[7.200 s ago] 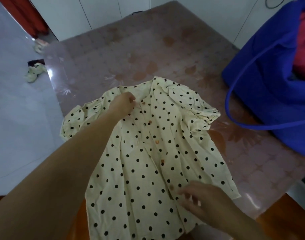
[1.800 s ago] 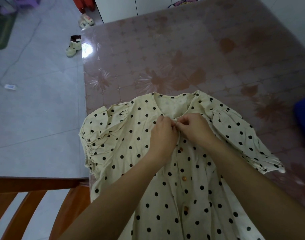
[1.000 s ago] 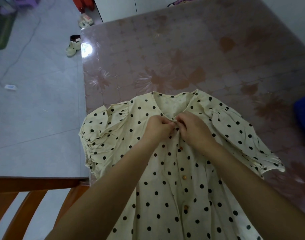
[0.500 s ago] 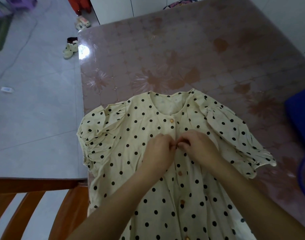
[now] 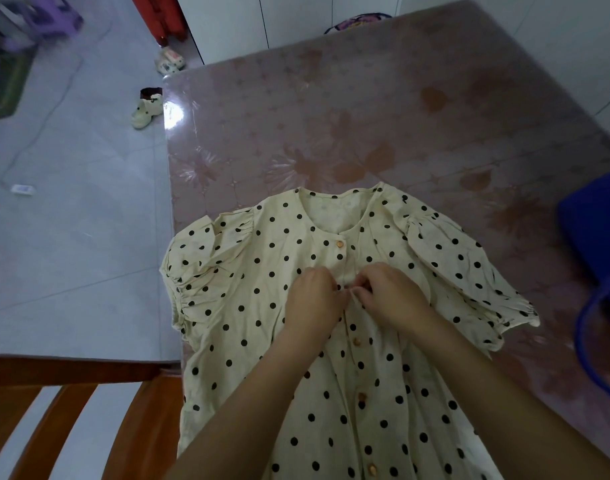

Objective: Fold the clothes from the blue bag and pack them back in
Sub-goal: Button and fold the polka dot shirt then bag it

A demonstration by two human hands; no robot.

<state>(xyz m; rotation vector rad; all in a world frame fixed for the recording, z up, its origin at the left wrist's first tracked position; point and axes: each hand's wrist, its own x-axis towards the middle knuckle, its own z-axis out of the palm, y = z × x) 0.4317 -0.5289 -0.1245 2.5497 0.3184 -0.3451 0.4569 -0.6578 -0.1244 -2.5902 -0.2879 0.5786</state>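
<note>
Garment: a cream short-sleeved garment with black polka dots and a row of small brown buttons [image 5: 248, 282] lies front-up on the table. Its neckline points away from the person, its puffed sleeves are spread to both sides, and its lower part runs out of view at the bottom.
Top button [image 5: 340, 243]: sits at the base of the neckline, where the two front edges meet.
Left hand [image 5: 314, 299]: fingers curled, pinching the centre front strip of the garment just below the top button.
Right hand [image 5: 390, 296]: fingers curled too, pinching the same strip from the other side, its fingertips almost meeting the left hand's.
Bag: a blue fabric bag [image 5: 594, 244] stands on the table at the right edge of view, partly cut off. Its blue strap [image 5: 584, 344] loops near the garment's right-side sleeve.
Table: a glossy pinkish-brown floral cover [image 5: 331, 116].
Chair: brown wooden slats [image 5: 71, 410] at lower left, beside the table's near corner.
Floor: grey tiles, with a pale shoe [image 5: 146, 110] by the table's far left corner.
</note>
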